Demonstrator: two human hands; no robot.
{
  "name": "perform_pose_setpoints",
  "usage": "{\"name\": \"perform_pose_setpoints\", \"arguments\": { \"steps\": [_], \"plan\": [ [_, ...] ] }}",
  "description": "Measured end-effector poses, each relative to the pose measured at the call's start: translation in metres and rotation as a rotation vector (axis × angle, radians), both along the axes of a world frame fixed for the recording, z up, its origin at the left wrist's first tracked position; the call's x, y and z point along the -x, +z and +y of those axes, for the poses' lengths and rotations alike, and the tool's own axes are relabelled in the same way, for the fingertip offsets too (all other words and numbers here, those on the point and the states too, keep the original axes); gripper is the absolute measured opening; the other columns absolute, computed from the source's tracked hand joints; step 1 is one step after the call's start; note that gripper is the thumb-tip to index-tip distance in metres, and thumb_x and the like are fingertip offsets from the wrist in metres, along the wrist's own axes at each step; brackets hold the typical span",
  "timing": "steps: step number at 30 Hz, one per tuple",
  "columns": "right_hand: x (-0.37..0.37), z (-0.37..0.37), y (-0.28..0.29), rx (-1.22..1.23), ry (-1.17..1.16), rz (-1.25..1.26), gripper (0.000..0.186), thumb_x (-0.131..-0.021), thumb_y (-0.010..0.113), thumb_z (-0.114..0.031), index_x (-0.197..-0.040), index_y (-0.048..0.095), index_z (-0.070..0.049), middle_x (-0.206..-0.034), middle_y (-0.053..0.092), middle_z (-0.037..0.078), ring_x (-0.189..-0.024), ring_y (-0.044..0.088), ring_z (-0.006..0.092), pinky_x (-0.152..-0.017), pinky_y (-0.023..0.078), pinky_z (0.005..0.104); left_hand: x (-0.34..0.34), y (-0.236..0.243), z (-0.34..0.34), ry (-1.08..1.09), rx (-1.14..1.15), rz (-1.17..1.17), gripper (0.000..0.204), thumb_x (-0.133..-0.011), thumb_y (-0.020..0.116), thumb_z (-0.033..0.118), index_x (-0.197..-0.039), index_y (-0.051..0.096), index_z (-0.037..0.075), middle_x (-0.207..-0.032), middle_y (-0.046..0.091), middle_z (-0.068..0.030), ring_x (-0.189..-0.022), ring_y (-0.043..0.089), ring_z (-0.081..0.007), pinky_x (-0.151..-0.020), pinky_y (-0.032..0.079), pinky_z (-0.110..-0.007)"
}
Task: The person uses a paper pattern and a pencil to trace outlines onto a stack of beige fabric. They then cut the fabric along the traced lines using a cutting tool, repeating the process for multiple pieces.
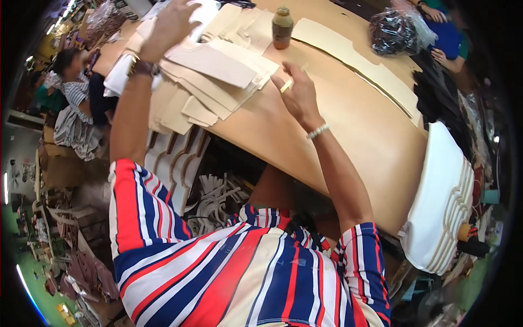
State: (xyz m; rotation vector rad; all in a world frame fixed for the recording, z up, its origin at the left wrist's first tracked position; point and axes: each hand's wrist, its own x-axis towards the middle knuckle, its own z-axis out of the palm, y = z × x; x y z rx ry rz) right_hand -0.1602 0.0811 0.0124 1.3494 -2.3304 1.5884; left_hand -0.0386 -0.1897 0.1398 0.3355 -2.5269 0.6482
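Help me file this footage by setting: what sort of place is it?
Probably a workshop handling cut sheet material, though its product is unclear: pale cut pieces lie piled on a broad table, with layered white pieces at its right end.

The tan table (376, 147) bears beige flat pieces (215, 64), a bottle (281, 31) and black plastic (392, 34).

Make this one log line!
left hand: open, near cream flat panels; right hand: holding thin pale-yellow stick; brownish round bottle: upright on tan table
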Motion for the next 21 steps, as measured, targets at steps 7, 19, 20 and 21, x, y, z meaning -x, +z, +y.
{"name": "perform_pose_setpoints", "arguments": {
  "steps": [7, 19, 20, 21],
  "plan": [
    [0.045, 0.129, -0.029, -0.03, -0.279, -0.043, 0.032, -0.079, 0.066, -0.014, -0.106, 0.058, 0.001, -0.095, 0.062, 0.016, -0.081, 0.061, 0.0259, -0.073, 0.05, 0.0338, 0.11, -0.074, 0.126, -0.445, -0.419, -0.149, 0.031, -0.075, 0.062, 0.011, -0.105, 0.059, 0.005, -0.112, 0.056, -0.0133, -0.108, 0.052, -0.0285, -0.088, 0.044, -0.037],
    [0.074, 0.182, -0.017, 0.053, -0.597, -0.201, 0.033, -0.08, 0.064, -0.014, -0.106, 0.057, 0.005, -0.093, 0.062, 0.017, -0.074, 0.062, 0.0203, -0.067, 0.049, 0.0306, 0.254, -0.164, 0.177, -0.45, -0.263, 0.043, 0.045, -0.078, 0.045, 0.002, -0.123, 0.044, 0.003, -0.121, 0.049, -0.017, -0.115, 0.046, -0.031, -0.088, 0.042, -0.042],
    [0.076, 0.183, -0.02, 0.056, -0.595, -0.194, 0.034, -0.079, 0.063, -0.014, -0.107, 0.057, 0.005, -0.094, 0.062, 0.018, -0.076, 0.063, 0.0231, -0.068, 0.05, 0.0318, 0.257, -0.167, 0.178, -0.447, -0.352, -0.002, 0.044, -0.079, 0.044, 0.002, -0.122, 0.044, 0.003, -0.12, 0.05, -0.0171, -0.113, 0.047, -0.0314, -0.088, 0.042, -0.042],
    [0.076, 0.182, -0.02, 0.064, -0.591, -0.207, 0.034, -0.079, 0.063, -0.014, -0.106, 0.057, 0.005, -0.094, 0.062, 0.019, -0.076, 0.063, 0.0238, -0.068, 0.05, 0.0325, 0.256, -0.171, 0.178, -0.431, -0.442, -0.054, 0.042, -0.079, 0.044, 0.002, -0.121, 0.045, 0.003, -0.118, 0.051, -0.0172, -0.111, 0.049, -0.0318, -0.087, 0.043, -0.042]
  ]
}}
